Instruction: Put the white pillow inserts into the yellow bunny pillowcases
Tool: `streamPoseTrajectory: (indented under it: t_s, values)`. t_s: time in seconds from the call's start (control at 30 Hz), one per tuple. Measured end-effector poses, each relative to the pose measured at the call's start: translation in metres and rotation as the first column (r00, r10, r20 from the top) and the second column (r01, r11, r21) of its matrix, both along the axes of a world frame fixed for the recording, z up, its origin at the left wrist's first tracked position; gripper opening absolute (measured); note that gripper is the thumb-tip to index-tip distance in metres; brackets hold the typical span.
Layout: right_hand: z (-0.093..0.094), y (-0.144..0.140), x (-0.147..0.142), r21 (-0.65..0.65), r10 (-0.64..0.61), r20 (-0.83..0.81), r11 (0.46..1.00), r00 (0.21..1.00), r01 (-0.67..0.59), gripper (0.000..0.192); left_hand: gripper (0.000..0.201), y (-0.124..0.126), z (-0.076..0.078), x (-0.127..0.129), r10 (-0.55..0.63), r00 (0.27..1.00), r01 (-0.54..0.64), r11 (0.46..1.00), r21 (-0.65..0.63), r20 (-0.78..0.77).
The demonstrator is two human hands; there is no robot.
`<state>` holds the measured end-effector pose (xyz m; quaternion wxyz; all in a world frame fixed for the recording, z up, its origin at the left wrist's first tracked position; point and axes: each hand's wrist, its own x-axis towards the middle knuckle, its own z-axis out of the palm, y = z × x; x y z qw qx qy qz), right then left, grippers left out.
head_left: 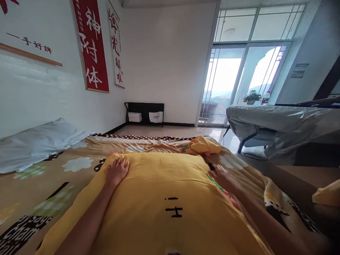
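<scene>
A large yellow quilt [164, 198] with black marks lies spread on a bed in front of me. My left hand [117, 171] rests flat, fingers apart, on its far left corner. My right hand [223, 177] lies flat near its far right edge, slightly blurred, holding nothing. A bunched yellow part of the quilt [203, 145] sits just beyond my right hand. Under the quilt lies a tan patterned blanket [53, 177] with clouds and dark shapes.
A white pillow [37, 143] lies at the left by the wall. Red and white banners [91, 46] hang above. A grey covered table [284, 122] stands to the right, glass balcony doors [225, 85] beyond. Another yellow item [328, 193] shows at the right edge.
</scene>
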<state>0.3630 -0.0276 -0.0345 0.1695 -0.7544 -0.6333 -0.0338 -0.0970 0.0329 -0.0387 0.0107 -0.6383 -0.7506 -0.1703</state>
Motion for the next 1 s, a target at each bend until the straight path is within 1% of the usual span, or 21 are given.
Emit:
streamPoseTrajectory:
  t_s: [0.07,0.1,0.17,0.2,0.23,0.27,0.3,0.33,0.4,0.43,0.47,0.5,0.53,0.57,0.6,0.67,0.73,0.8,0.83,0.9,1.0]
  values:
    - [0.062,-0.004,-0.039,0.148,0.111,0.028,0.982,0.993,-0.114,0.055,0.059,0.001,0.002,-0.003,0.006,1.000,-0.006,1.000,-0.015,0.006]
    - [0.095,-0.007,-0.065,0.230,0.165,0.049,0.958,0.985,-0.171,0.057,0.059,0.002,0.002,-0.004,0.006,1.000,-0.006,1.000,-0.021,0.006]
    - [0.154,-0.015,-0.119,0.384,0.278,0.074,0.878,0.958,-0.285,0.062,0.058,0.003,0.002,-0.005,0.006,1.000,-0.006,1.000,-0.029,0.001]
    - [0.175,-0.018,-0.145,0.438,0.335,0.071,0.836,0.939,-0.331,0.065,0.058,0.003,0.002,-0.005,0.006,1.000,-0.006,0.999,-0.033,-0.002]
    - [0.187,-0.020,-0.169,0.473,0.390,0.067,0.798,0.918,-0.373,0.067,0.058,0.003,0.002,-0.005,0.007,1.000,-0.007,0.999,-0.036,-0.005]
    - [0.189,-0.020,-0.190,0.492,0.428,0.055,0.775,0.902,-0.398,0.069,0.058,0.003,0.002,-0.005,0.008,1.000,-0.008,0.999,-0.040,-0.007]
    - [0.179,-0.017,-0.208,0.483,0.459,0.038,0.769,0.888,-0.418,0.070,0.058,0.003,0.001,-0.005,0.010,1.000,-0.010,0.999,-0.041,-0.008]
    - [0.160,-0.013,-0.223,0.451,0.488,0.024,0.774,0.873,-0.445,0.069,0.058,0.003,0.001,-0.005,0.010,1.000,-0.010,0.999,-0.041,-0.008]
    - [0.100,-0.003,-0.246,0.300,0.512,-0.028,0.824,0.859,-0.482,0.064,0.059,0.004,-0.001,-0.006,0.007,1.000,-0.007,0.999,-0.037,-0.001]
    - [0.067,0.001,-0.253,0.188,0.515,-0.054,0.847,0.856,-0.498,0.060,0.059,0.005,-0.002,-0.007,0.002,1.000,-0.002,0.999,-0.037,0.006]
    - [0.038,0.004,-0.257,0.130,0.501,-0.065,0.861,0.863,-0.491,0.057,0.059,0.006,-0.002,-0.010,-0.006,1.000,0.006,0.999,-0.038,0.015]
    - [0.015,0.007,-0.259,0.112,0.490,-0.066,0.869,0.869,-0.481,0.056,0.059,0.008,-0.003,-0.013,-0.015,1.000,0.017,0.999,-0.041,0.025]
    - [0.000,0.008,-0.258,0.110,0.501,-0.061,0.863,0.863,-0.493,0.055,0.059,0.009,-0.004,-0.016,-0.027,0.999,0.029,0.999,-0.046,0.037]
    - [-0.006,0.009,-0.254,0.107,0.516,-0.052,0.854,0.855,-0.509,0.054,0.058,0.011,-0.005,-0.020,-0.038,0.998,0.041,0.998,-0.050,0.049]
    - [-0.006,0.009,-0.247,0.098,0.531,-0.040,0.845,0.847,-0.525,0.053,0.058,0.012,-0.006,-0.024,-0.049,0.997,0.052,0.997,-0.050,0.061]
    - [0.008,0.007,-0.224,0.048,0.533,-0.021,0.845,0.846,-0.532,0.051,0.058,0.015,-0.009,-0.030,-0.065,0.995,0.068,0.997,-0.041,0.080]
    - [0.021,0.004,-0.191,-0.005,0.464,-0.008,0.886,0.886,-0.464,0.053,0.057,0.016,-0.011,-0.033,-0.073,0.993,0.075,0.997,-0.022,0.092]
    - [0.021,-0.001,-0.154,-0.025,0.358,-0.006,0.933,0.934,-0.359,0.056,0.056,0.015,-0.013,-0.033,-0.076,0.992,0.077,0.997,-0.007,0.101]
    - [0.014,-0.006,-0.137,-0.024,0.311,-0.010,0.950,0.951,-0.311,0.058,0.056,0.015,-0.014,-0.032,-0.078,0.991,0.078,0.997,-0.003,0.106]
    - [-0.010,-0.018,-0.104,0.004,0.252,-0.012,0.968,0.968,-0.252,0.061,0.056,0.014,-0.012,-0.030,-0.079,0.990,0.079,0.997,0.004,0.117]
    - [-0.063,-0.051,-0.059,0.102,0.219,0.039,0.970,0.975,-0.222,0.064,0.056,0.008,-0.006,-0.024,-0.075,0.988,0.071,0.997,0.035,0.135]
